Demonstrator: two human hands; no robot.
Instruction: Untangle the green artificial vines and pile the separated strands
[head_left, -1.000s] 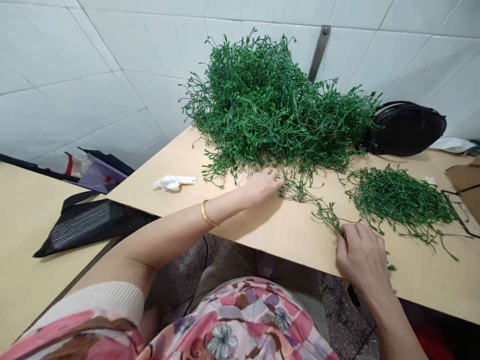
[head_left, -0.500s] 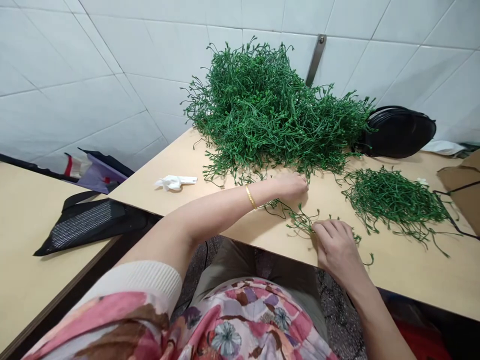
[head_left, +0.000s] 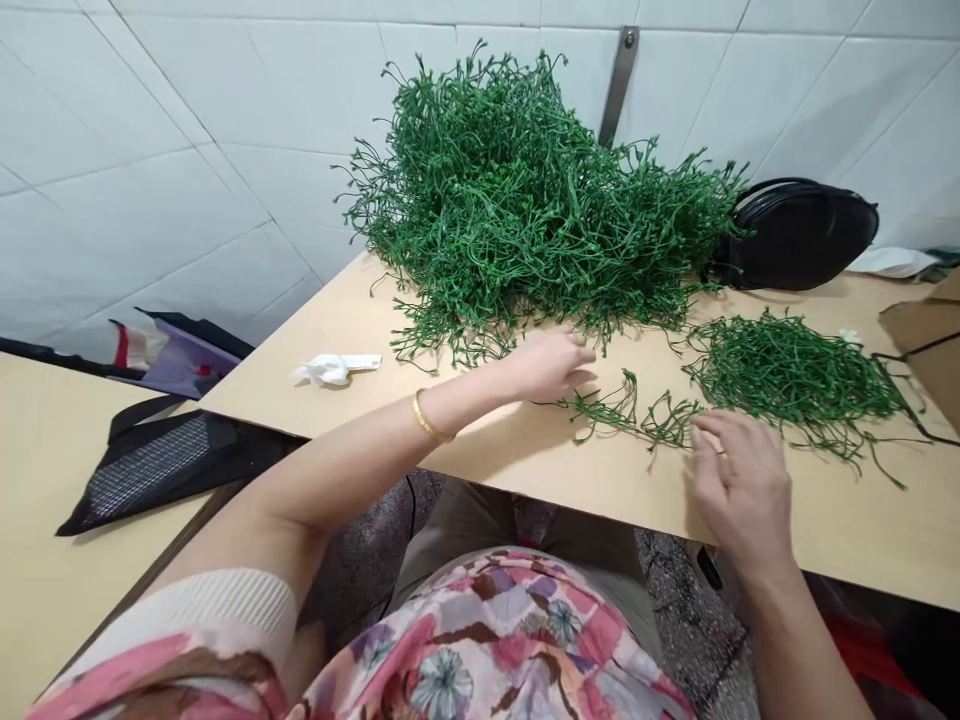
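The right hand (head_left: pixel 742 485) curled at the end of a few loose green sprigs (head_left: pixel 660 422) near the tabletop's (head_left: pixel 487 450) front edge; whether thumb and finger pinched them could not be told. The left hand (head_left: pixel 551 365), fingers bent and slightly parted, was at their other end; its grip was partly hidden. Beyond the hands, a tall tangled heap (head_left: pixel 517 200) of green stems stood along the back edge, and a low, much smaller pile (head_left: pixel 787 370) lay toward the right. By eye, most stems were in the heap, a modest share in the pile, and only these few between the hands. A crumpled white tissue (head_left: pixel 330 370) lay near the left edge.
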